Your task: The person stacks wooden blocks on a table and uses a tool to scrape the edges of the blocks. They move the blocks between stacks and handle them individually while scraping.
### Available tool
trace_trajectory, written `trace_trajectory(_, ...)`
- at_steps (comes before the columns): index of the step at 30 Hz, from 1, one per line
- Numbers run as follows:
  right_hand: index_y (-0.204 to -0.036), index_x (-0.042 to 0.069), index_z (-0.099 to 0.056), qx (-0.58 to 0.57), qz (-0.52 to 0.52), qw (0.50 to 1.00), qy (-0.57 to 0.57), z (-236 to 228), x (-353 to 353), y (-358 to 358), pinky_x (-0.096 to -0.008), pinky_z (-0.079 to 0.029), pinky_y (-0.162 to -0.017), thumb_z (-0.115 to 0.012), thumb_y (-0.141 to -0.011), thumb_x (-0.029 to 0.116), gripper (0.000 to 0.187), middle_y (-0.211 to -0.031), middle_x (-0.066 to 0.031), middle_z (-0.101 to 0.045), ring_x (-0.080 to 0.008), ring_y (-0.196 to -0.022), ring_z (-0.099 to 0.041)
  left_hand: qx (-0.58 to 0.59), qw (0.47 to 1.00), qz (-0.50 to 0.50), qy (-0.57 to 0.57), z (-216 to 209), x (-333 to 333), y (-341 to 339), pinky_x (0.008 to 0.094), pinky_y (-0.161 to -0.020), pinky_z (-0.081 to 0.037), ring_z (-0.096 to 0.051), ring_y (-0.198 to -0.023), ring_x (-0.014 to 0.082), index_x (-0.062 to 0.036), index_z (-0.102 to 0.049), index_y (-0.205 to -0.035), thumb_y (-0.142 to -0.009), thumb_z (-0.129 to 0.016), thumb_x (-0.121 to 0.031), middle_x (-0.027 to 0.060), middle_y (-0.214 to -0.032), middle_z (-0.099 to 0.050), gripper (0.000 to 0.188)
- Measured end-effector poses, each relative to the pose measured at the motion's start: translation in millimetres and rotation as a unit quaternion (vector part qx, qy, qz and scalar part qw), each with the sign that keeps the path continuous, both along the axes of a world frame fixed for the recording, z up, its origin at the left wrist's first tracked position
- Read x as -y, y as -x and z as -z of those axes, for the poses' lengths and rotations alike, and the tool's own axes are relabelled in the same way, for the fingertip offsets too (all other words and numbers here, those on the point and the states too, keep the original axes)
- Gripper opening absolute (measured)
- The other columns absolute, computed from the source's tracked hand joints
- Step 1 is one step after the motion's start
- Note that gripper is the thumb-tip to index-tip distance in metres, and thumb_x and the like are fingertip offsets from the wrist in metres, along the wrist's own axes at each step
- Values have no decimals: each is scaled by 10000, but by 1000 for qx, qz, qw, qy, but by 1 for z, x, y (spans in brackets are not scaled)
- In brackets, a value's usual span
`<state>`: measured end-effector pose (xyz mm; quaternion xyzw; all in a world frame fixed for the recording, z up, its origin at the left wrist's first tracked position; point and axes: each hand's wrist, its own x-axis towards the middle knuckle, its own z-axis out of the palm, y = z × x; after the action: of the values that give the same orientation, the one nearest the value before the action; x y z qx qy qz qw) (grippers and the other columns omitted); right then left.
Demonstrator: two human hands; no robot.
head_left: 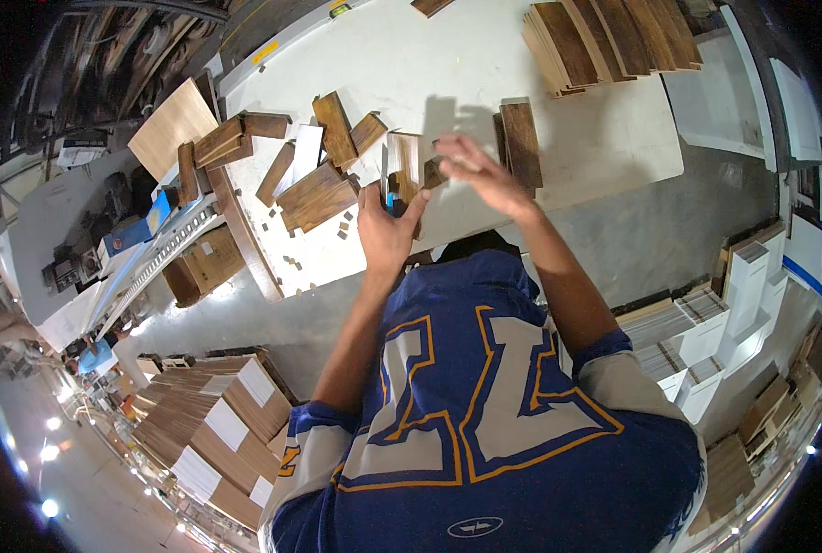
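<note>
My left hand (384,232) is at the table's near edge, thumb and fingers closed around the near end of a narrow wooden piece (404,155). A small bright blue object (390,202) shows between thumb and fingers; its kind is unclear. To the right, my right hand (486,175) is lifted above the tabletop, slightly blurred, its fingers stretched out. Close to its fingertips is a small dark wooden block (435,172). Left of my left hand, a brown plank piece (317,196) lies among several other stained offcuts and a white strip (307,150).
Two dark boards (520,143) lie right of my right hand on the white table (604,157). Stacked brown planks (604,41) occupy its far right corner. Small wood chips (293,262) are scattered at left. A cardboard box (210,263) and plank stacks (212,415) stand below.
</note>
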<state>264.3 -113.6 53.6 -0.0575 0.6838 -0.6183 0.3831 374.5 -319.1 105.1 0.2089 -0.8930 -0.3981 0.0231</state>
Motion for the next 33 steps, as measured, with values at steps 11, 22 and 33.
trace_trajectory(11, -1103, -2, -644, -244, 75, 967, -15, -32, 27, -4, -356, -509, -696, -753, -1090, 316, 336, -821, -119, -662, -158, -751, -582, -38, 993, 106, -31, -58, 5, 14, 529, -1032, -561, -684, -1273, 542, -43, -552, -1603, -1209, -484, -359, 357, -1406, -684, 510)
trace_trajectory(22, -1007, 15, -643, -388, 41, 919, -62, -57, 9, 8, -458, -543, -642, -870, -979, 444, 487, -822, -201, -719, -366, -717, -731, 101, 978, 82, -166, -90, 10, 3, 433, -1159, -504, -665, -1410, 360, -62, -575, -1618, -1199, -528, -436, 269, -1501, -693, 563)
trace_trajectory(33, -1109, -33, -676, -350, -123, 928, 23, -72, -5, -10, -445, -591, -631, -696, -1053, 646, 682, -790, -187, -717, -330, -696, -748, 164, 968, -67, -177, -52, 33, -10, 329, -839, -520, -562, -862, 168, -46, -558, -1640, -1211, -488, -488, 66, -965, -640, 620)
